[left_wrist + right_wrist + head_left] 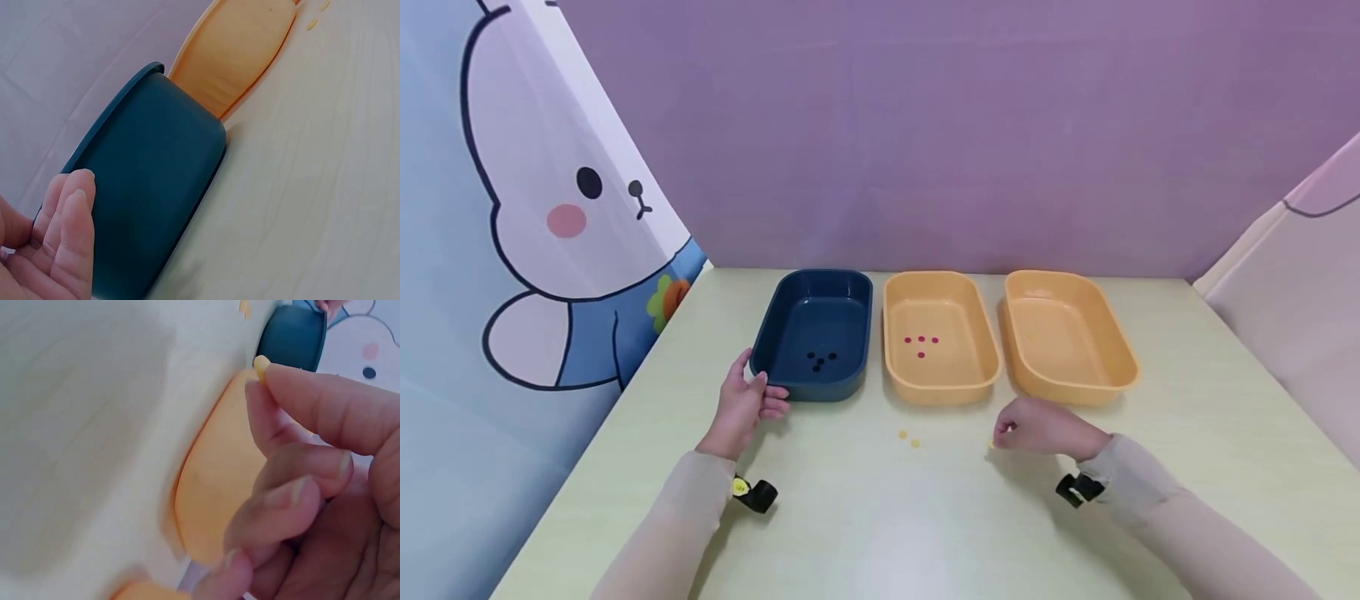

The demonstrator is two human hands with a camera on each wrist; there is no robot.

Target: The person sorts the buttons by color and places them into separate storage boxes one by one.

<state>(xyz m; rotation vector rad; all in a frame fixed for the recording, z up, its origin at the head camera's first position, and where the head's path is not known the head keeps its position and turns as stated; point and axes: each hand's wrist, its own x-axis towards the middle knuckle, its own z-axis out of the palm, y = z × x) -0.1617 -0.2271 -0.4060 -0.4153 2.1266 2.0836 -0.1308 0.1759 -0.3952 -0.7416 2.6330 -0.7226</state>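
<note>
My left hand (743, 408) holds the near left corner of a dark blue tray (846, 390), its fingers along the outer wall, as the left wrist view also shows. Between the thumb and a fingertip of my right hand (1045, 427) is pinched a small yellow disc (262, 365). That hand hovers over the table just in front of the right orange-yellow tray (1067, 329). Two more yellow discs (902, 434) lie on the table to its left. Several black discs (820, 362) are in the blue tray, near its front.
Between the other trays stands a middle orange-yellow tray (955, 367) with several dark pink discs (921, 339) inside. All three trays form a row on the pale table (865, 517). Behind hangs a purple cloth (955, 133); a cartoon-printed cloth (535, 250) is at left.
</note>
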